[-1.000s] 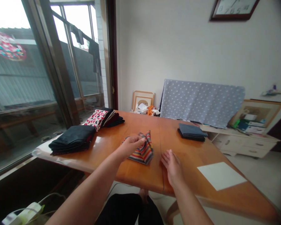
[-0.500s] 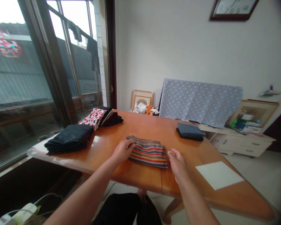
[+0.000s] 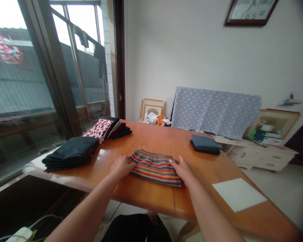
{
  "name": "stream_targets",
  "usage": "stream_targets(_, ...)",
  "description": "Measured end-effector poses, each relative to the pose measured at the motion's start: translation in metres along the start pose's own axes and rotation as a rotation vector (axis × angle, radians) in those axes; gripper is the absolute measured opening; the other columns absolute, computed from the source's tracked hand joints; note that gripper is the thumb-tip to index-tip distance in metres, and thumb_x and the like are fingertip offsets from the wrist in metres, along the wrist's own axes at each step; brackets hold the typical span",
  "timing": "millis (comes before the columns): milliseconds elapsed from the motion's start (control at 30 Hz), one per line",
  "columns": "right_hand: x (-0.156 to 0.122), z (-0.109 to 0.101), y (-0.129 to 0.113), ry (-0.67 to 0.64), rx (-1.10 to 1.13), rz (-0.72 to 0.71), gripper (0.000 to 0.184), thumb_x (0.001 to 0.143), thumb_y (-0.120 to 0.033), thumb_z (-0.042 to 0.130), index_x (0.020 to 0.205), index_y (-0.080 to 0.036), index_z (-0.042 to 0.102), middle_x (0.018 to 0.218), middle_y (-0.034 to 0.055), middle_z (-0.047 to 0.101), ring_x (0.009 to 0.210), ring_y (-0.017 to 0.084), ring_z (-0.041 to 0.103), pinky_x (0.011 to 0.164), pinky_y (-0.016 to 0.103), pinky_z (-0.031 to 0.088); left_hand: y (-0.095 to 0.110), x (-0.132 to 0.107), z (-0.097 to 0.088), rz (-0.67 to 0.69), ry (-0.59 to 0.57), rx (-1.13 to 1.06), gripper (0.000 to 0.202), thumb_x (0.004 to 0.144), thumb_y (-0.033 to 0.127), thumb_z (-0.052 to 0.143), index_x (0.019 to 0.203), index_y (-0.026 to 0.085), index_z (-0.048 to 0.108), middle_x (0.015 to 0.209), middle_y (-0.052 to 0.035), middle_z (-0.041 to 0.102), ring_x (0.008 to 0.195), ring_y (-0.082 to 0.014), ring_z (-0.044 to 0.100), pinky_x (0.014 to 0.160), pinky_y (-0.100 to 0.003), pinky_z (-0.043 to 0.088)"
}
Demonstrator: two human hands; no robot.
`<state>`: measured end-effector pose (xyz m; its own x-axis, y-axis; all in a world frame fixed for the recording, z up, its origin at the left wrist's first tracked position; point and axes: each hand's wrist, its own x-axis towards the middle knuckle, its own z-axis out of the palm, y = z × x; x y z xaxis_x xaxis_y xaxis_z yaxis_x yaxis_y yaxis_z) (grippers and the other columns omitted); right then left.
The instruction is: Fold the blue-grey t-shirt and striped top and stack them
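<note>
Striped shorts (image 3: 154,168) in grey, red and yellow lie flat on the wooden table (image 3: 151,136), the gathered waistband toward the far side. At their left edge is my left hand (image 3: 121,167), its thumb on top of the cloth and its fingers partly hidden at the side. My right hand (image 3: 182,169) grips the right edge the same way, thumb over the stripes near the waistband.
Folded dark clothes (image 3: 72,153) are piled at the table's left, beside a heart-patterned cloth (image 3: 99,129) and more folded garments. Folded blue-grey clothing (image 3: 205,144) sits at the back right. A pale sheet (image 3: 238,194) lies near the right edge.
My left hand has moved left from on top of the shorts to their left edge. My right hand, apart from the cloth before, has taken hold of the right edge.
</note>
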<state>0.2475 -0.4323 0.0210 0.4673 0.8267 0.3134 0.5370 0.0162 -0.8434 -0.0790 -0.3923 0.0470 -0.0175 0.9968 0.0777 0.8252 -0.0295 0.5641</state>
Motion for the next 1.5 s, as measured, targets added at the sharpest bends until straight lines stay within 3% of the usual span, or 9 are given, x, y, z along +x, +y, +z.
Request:
stream_targets(133, -0.001, 0.002, -0.005, -0.103, -0.100, 0.034, 0.037, 0.063, -0.037, 0.078, 0.095, -0.020, 0.073, 0.095, 0.0113, 0.076, 0.091, 0.028, 0.070, 0.076, 0.033, 0.050, 0.009, 0.011, 0.001, 0.021, -0.141, -0.169, 0.024, 0.068, 0.044, 0.070, 0.073, 0.020, 0.069, 0.067, -0.0043, 0.068, 0.074, -0.0254, 0.065, 0.061, -0.028, 0.042)
stream_targets(233, -0.008, -0.003, -0.004, -0.178, -0.094, 0.021, 0.013, 0.066, -0.030, 0.072, 0.077, -0.024, 0.071, 0.075, 0.0038, 0.074, 0.073, 0.022, 0.067, 0.065, 0.028, 0.046, 0.021, 0.022, 0.003, 0.081, -0.126, -0.107, 0.023, 0.070, 0.044, 0.068, 0.069, 0.021, 0.068, 0.063, -0.0042, 0.065, 0.072, -0.0246, 0.064, 0.060, -0.027, 0.040)
stream_targets(467, -0.047, -0.050, 0.011, -0.079, -0.208, 0.060, 0.016, 0.079, -0.036, 0.060, 0.070, -0.023, 0.062, 0.066, 0.0007, 0.069, 0.063, 0.017, 0.061, 0.056, 0.024, 0.034, 0.098, 0.060, 0.023, 0.318, -0.003, 0.186, 0.018, 0.078, 0.028, 0.060, 0.091, 0.026, 0.071, 0.103, -0.0100, 0.070, 0.107, -0.0331, 0.060, 0.086, -0.040, 0.042)
stream_targets(667, -0.085, -0.099, 0.024, -0.133, -0.145, 0.125, 0.035, 0.085, -0.057, 0.058, 0.079, -0.024, 0.069, 0.074, 0.0035, 0.073, 0.071, 0.022, 0.066, 0.062, 0.028, 0.041, 0.173, 0.059, 0.070, 0.452, 0.066, -0.024, 0.044, 0.085, 0.029, 0.057, 0.129, 0.025, 0.061, 0.132, -0.0144, 0.058, 0.121, -0.0337, 0.051, 0.096, -0.044, 0.040)
stream_targets(867, -0.088, -0.113, 0.013, -0.085, -0.261, 0.127, 0.042, 0.089, -0.064, 0.053, 0.089, -0.027, 0.073, 0.081, 0.0072, 0.076, 0.078, 0.025, 0.069, 0.064, 0.031, 0.042, 0.172, 0.029, 0.108, 0.427, -0.151, -0.160, 0.020, 0.087, 0.029, 0.053, 0.090, 0.019, 0.070, 0.089, -0.0083, 0.070, 0.085, -0.0227, 0.063, 0.071, -0.030, 0.043)
stream_targets(1000, -0.085, -0.101, 0.001, -0.052, -0.386, 0.044, 0.029, 0.090, -0.052, 0.055, 0.088, -0.028, 0.071, 0.079, 0.0045, 0.073, 0.072, 0.023, 0.066, 0.060, 0.030, 0.037, 0.170, 0.012, 0.112, 0.419, -0.242, -0.185, 0.032, 0.087, 0.043, 0.054, 0.069, 0.019, 0.064, 0.066, -0.0035, 0.062, 0.067, -0.0188, 0.058, 0.059, -0.028, 0.037)
stream_targets(1267, -0.091, -0.071, -0.036, -0.058, -0.137, -0.265, 0.011, 0.091, -0.025, 0.048, 0.090, -0.024, 0.060, 0.091, 0.0023, 0.068, 0.086, 0.019, 0.063, 0.076, 0.027, 0.044, 0.193, -0.005, 0.101, 0.121, -0.585, -0.406, 0.064, 0.072, 0.083, 0.056, 0.075, 0.019, 0.061, 0.066, -0.0029, 0.060, 0.054, -0.0159, 0.052, 0.048, -0.028, 0.038)
stream_targets(1367, -0.101, -0.060, -0.051, -0.174, -0.046, -0.352, 0.013, 0.091, -0.019, 0.047, 0.095, -0.024, 0.059, 0.104, 0.0031, 0.068, 0.093, 0.018, 0.064, 0.079, 0.027, 0.046, 0.198, -0.003, 0.101, 0.163, -0.596, -0.393, 0.050, 0.067, 0.067, 0.073, 0.078, 0.019, 0.061, 0.066, -0.0015, 0.061, 0.060, -0.0174, 0.057, 0.052, -0.028, 0.040)
stream_targets(1500, -0.108, -0.053, -0.057, -0.279, 0.007, -0.384, 0.011, 0.092, -0.020, 0.052, 0.095, -0.024, 0.062, 0.111, 0.0042, 0.068, 0.100, 0.019, 0.065, 0.085, 0.028, 0.048, 0.198, -0.001, 0.108, 0.152, -0.444, -0.353, 0.033, 0.059, 0.024, 0.081, 0.083, 0.019, 0.058, 0.063, 0.0018, 0.059, 0.063, -0.0173, 0.059, 0.055, -0.026, 0.041)
